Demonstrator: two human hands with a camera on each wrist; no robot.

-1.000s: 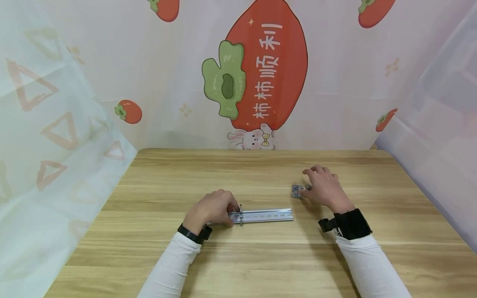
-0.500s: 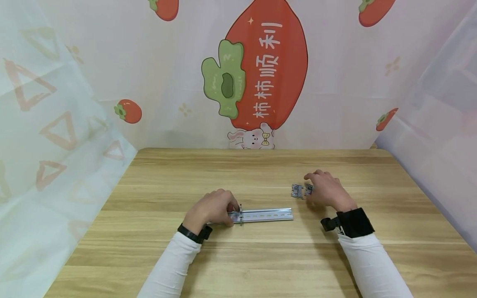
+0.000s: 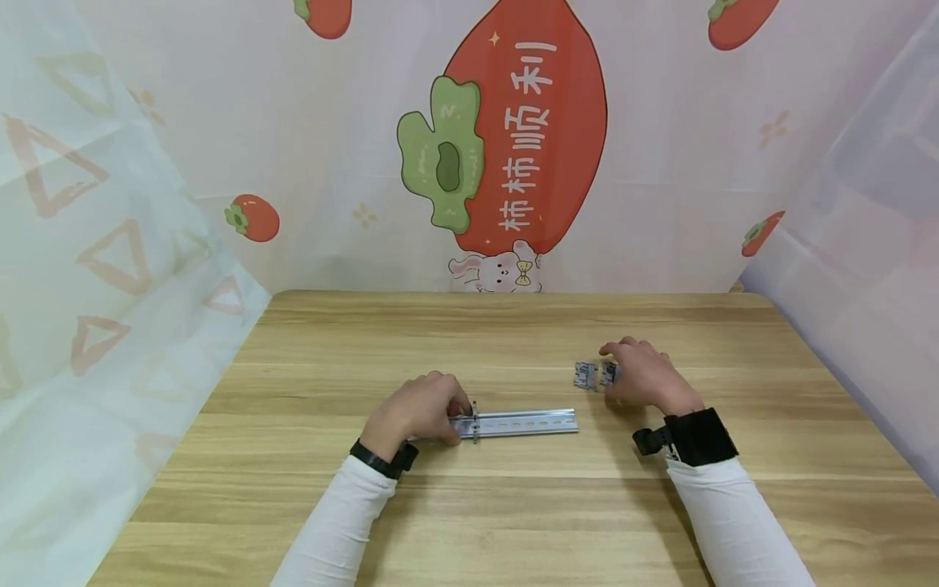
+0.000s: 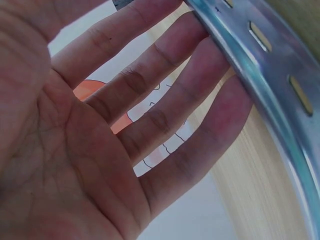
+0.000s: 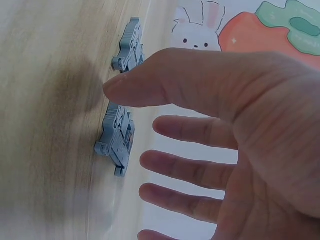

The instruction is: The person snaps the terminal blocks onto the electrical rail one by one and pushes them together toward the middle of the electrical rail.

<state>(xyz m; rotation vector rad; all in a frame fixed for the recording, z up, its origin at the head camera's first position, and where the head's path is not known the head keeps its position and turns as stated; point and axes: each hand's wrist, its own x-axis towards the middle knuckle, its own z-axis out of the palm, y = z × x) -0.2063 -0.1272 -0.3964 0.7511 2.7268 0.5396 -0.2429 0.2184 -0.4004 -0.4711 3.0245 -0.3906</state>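
My left hand [image 3: 420,408] holds a silver slotted DIN rail [image 3: 524,422] flat on the table, thumb at the near edge and fingers at the far edge. In the left wrist view the fingertips meet the edge of the rail [image 4: 265,70]. A thin clip-like piece [image 3: 475,422] sits across the rail beside that hand. My right hand [image 3: 645,375] hovers by two small grey terminal blocks [image 3: 584,375], its fingers spread and holding nothing. In the right wrist view one terminal block [image 5: 117,135] lies below the thumb; the thumb partly covers the other terminal block [image 5: 131,45].
The wood-grain table [image 3: 469,505] ends at a white curtain with a printed persimmon [image 3: 543,130] behind it. White sheets hang at the left and right sides. Each wrist wears a black strap.
My right hand has drawn back slightly to the right and nearer, uncovering more of the right-hand terminal block. My left hand and the rail have stayed in place.
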